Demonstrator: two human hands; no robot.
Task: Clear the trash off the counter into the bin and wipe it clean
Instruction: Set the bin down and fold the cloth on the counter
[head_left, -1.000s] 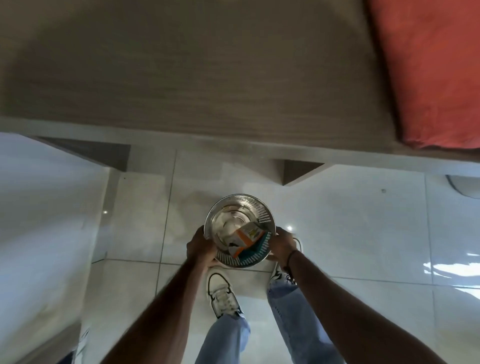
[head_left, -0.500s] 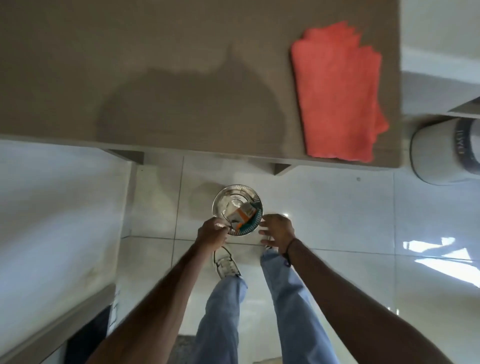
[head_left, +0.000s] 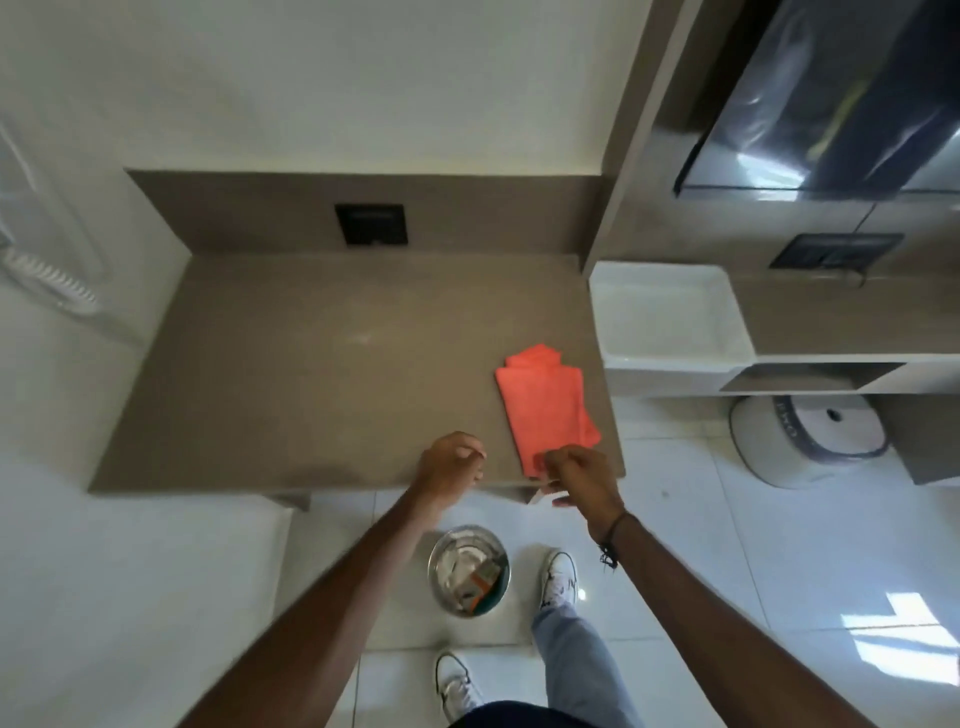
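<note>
The brown counter (head_left: 311, 374) fills the middle of the view. A folded red cloth (head_left: 543, 410) lies near its front right corner. My right hand (head_left: 584, 480) hovers at the cloth's near edge with fingers apart; I cannot tell if it touches the cloth. My left hand (head_left: 452, 465) is over the counter's front edge, just left of the cloth, loosely curled and holding nothing. On the floor below stands the round metal bin (head_left: 441, 558), between my arms, with an orange and teal carton (head_left: 483, 584) and pale scraps inside.
A white rectangular tray (head_left: 670, 312) sits on a lower shelf to the right of the counter. A round white device (head_left: 805, 436) rests on the floor under that shelf. A black socket plate (head_left: 371, 224) is in the backsplash. My shoes flank the bin.
Both hands let go of the bin and rose to the counter's front edge. The view lifted from the floor to the whole counter, and the right hand came to the red cloth.
</note>
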